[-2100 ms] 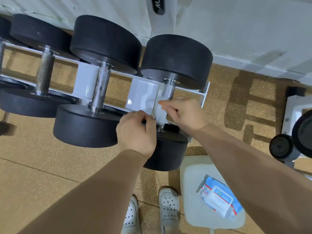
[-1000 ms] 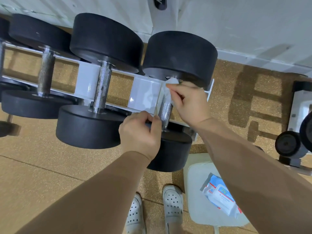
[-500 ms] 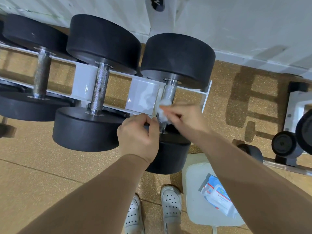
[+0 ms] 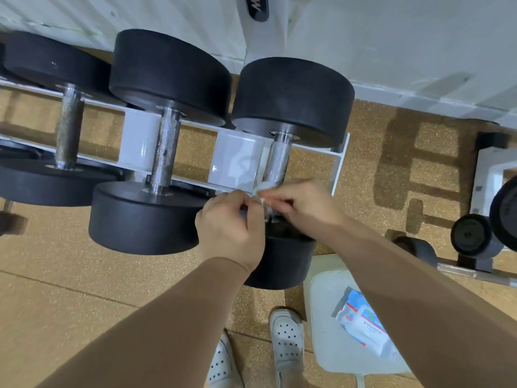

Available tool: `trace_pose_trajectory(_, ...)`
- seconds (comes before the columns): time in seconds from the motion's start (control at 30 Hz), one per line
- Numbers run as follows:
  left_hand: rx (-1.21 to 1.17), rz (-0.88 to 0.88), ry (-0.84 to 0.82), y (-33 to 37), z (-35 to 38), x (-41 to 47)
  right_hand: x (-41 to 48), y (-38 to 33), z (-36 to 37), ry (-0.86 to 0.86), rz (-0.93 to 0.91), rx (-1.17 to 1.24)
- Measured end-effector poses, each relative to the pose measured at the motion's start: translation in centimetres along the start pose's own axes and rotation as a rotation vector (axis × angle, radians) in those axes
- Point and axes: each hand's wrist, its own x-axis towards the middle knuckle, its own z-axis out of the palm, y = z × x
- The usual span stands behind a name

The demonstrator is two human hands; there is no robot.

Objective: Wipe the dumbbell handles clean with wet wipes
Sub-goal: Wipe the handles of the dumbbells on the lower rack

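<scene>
At the handle's [image 4: 277, 161] near end, my right hand [image 4: 305, 205] pinches the wipe [image 4: 263, 189] around the steel; my left hand [image 4: 229, 228], curled shut alongside, steadies it.

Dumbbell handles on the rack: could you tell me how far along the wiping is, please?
Done: nothing can be confirmed as finished. In hand: both hands, left hand and right hand, hold a white wet wipe around the near end of the rightmost handle, whose bare part looks bright. Left: the middle handle and the left handle look dull and spotted. The wipes pack lies on a stool.
</scene>
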Motion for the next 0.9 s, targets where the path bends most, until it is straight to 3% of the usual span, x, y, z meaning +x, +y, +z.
trace_pose_trajectory(0.1,0.018,-0.003,-0.027,0.0,-0.1,0.0,0.7,0.4,-0.1,0.043,-0.028,-0.026)
trace_pose_trajectory(0.2,0.049,-0.013,-0.071,0.2,-0.3,0.1,2.4,0.3,-0.2,0.338,0.218,0.155)
trace_pose_trajectory(0.27,0.084,-0.041,-0.09,0.3,-0.3,0.3,2.3,0.0,-0.1,0.423,0.312,0.296)
trace_pose_trajectory(0.4,0.136,-0.082,-0.119,0.5,-0.3,0.4,-0.9,-1.4,0.0,0.115,0.367,0.41)
trace_pose_trajectory(0.47,0.143,-0.091,-0.122,0.6,-0.4,0.3,-1.1,-1.5,-0.1,0.056,0.363,0.398)
trace_pose_trajectory(0.53,0.159,-0.1,-0.134,0.6,-0.3,0.2,-0.3,-1.0,-0.1,0.109,0.359,0.426)
trace_pose_trajectory(0.67,0.121,-0.11,-0.121,0.8,-0.4,-0.1,1.5,0.2,0.3,0.378,0.353,0.455)
trace_pose_trajectory(0.73,0.113,-0.117,-0.12,0.7,-0.4,0.0,1.5,0.3,0.4,0.413,0.347,0.477)
trace_pose_trajectory(0.9,0.108,-0.131,-0.127,0.7,-0.5,0.3,-1.0,0.2,0.5,0.055,0.246,0.425)
